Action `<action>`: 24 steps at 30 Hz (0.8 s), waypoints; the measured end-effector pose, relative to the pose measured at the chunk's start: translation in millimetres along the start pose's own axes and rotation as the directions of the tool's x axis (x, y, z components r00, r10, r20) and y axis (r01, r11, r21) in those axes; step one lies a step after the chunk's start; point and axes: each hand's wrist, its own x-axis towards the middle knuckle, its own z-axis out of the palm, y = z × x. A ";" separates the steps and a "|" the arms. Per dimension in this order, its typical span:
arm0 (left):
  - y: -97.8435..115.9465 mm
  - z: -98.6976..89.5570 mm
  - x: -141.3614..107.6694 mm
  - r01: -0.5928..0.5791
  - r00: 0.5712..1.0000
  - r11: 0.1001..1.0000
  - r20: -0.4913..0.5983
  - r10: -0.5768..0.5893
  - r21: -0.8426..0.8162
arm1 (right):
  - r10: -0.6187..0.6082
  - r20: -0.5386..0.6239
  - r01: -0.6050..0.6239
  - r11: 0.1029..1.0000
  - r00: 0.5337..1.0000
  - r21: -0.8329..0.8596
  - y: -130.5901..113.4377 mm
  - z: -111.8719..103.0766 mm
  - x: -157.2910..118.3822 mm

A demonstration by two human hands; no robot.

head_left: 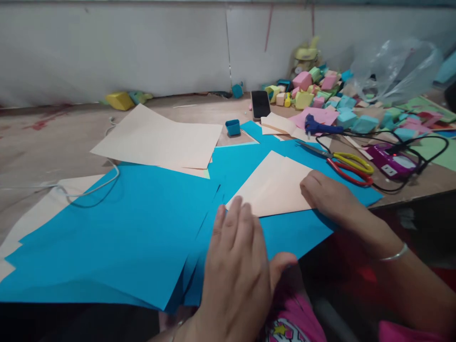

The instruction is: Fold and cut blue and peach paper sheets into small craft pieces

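Note:
A folded cream paper [272, 187] lies on blue sheets [124, 228] near the table's front edge. My left hand [238, 256] is flat, thumb held out, its fingertips at the left corner of the folded paper. Curled round the right edge of that paper are the fingers of my right hand [324, 194]. Another cream sheet [156, 140] rests further back on the left, partly over the blue. Beyond the folded paper sit a small blue paper cup [233, 127] and smaller cream pieces [278, 124].
Scissors [351, 166] with yellow and red handles lie right, beside a blue glue gun [322, 126] and a purple device [392, 161] with black cable. Behind are a phone [261, 104], heaped paper cubes [302, 100] and a plastic bag [395, 71]. A white cable [114, 175] crosses the left.

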 end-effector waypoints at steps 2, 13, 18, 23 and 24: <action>2.4 10.4 10.5 -0.109 0.994 0.988 0.000 0.110 -0.109 | 0.025 0.011 -0.025 0.999 1.000 0.021 -1.0 -0.3 0.1; 1.1 47.2 18.7 -0.105 0.951 0.990 0.282 0.129 -0.098 | 0.077 -0.126 -0.063 0.992 0.989 0.110 -21.6 -27.0 22.7; 0.8 47.1 18.2 -0.121 0.953 0.989 0.269 0.140 -0.084 | -0.034 0.066 0.034 0.999 0.997 0.001 -28.4 -20.8 26.3; 0.0 48.2 17.6 -0.106 0.956 0.989 0.263 0.131 -0.105 | 0.046 0.080 -0.036 0.991 0.996 -0.130 8.2 -15.9 5.8; 0.2 48.4 17.7 -0.104 0.957 0.988 0.260 0.130 -0.112 | 0.065 0.072 -0.053 0.986 0.995 -0.159 14.4 -16.9 1.2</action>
